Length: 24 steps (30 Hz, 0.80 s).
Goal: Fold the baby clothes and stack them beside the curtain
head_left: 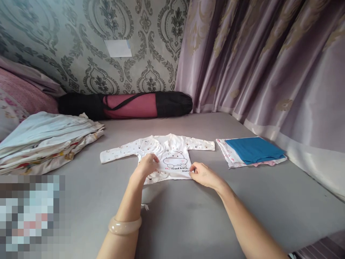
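A small white baby shirt (175,151) with printed long sleeves lies spread on the grey sheet, a cartoon hippo and lettering on its front. My left hand (147,164) is on the left part of the shirt's body, its fingers closed on the fabric. At the shirt's lower right side, my right hand (203,175) pinches the edge between thumb and fingers. Both sleeves stretch outward, flat on the sheet. A pale bangle (124,226) circles my left forearm.
Folded clothes with a blue piece (254,150) on top lie to the right. A pile of pale cloths (45,133) sits at the left. A black and pink long bag (129,106) rests along the wall, with curtains (256,61) at the right. The lower left corner is pixelated.
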{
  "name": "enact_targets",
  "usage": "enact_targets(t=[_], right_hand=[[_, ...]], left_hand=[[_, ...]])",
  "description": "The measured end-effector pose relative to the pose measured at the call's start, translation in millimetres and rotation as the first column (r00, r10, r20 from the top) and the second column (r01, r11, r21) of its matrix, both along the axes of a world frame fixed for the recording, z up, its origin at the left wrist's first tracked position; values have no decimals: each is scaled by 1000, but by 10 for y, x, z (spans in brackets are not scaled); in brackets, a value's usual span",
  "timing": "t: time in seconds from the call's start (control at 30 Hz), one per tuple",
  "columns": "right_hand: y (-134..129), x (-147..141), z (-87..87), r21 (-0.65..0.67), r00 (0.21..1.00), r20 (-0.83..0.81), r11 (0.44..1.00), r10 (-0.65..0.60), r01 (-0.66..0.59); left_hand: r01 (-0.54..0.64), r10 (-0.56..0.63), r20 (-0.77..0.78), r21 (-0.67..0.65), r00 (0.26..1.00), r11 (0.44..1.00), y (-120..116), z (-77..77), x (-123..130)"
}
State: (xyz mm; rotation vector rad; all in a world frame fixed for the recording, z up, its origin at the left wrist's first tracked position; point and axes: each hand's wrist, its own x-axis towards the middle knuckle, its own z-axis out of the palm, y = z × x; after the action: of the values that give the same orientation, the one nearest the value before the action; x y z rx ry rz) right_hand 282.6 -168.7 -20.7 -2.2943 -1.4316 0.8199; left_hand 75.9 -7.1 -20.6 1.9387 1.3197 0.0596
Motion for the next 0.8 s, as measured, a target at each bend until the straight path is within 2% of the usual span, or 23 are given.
enact_targets(t=[0.17, 0.23, 0.33, 0.4, 0.43, 0.53, 0.6, 0.7, 0.8], right_hand=[[11, 16, 69, -25, 997, 64, 999, 40, -38], [61, -19, 155, -24, 985, 165, 998, 58, -55], [203, -104, 213, 87, 934, 349, 990, 73, -110], [307, -143, 152, 146, 894, 427, 965, 135, -216], [350, -150, 96, 136, 877, 444, 954, 182, -267], [417, -116, -74, -1, 867, 418, 954, 271, -298], [432, -75, -105, -77, 876, 385, 956, 290, -283], [520, -61, 16, -75, 866, 398, 952, 303, -298], [770, -142, 178, 92, 850, 460, 938, 257, -334]], left_hand=[[114, -106, -65, 117, 992, 987, -16, 63, -36], [165, -153, -106, 113, 983, 980, -38, 123, -44], [184, -169, -149, 96, 974, 978, -81, 202, -31], [175, -158, -156, 103, 975, 979, -101, 222, -21], [170, -153, -152, 104, 976, 980, -103, 220, -23], [162, -152, -109, 90, 982, 983, -74, 183, -55], [160, -155, -66, 77, 986, 984, -37, 145, -80], [123, -123, 0, 103, 992, 987, 8, 91, -74], [9, -24, 66, 217, 998, 976, 24, 29, -3]])
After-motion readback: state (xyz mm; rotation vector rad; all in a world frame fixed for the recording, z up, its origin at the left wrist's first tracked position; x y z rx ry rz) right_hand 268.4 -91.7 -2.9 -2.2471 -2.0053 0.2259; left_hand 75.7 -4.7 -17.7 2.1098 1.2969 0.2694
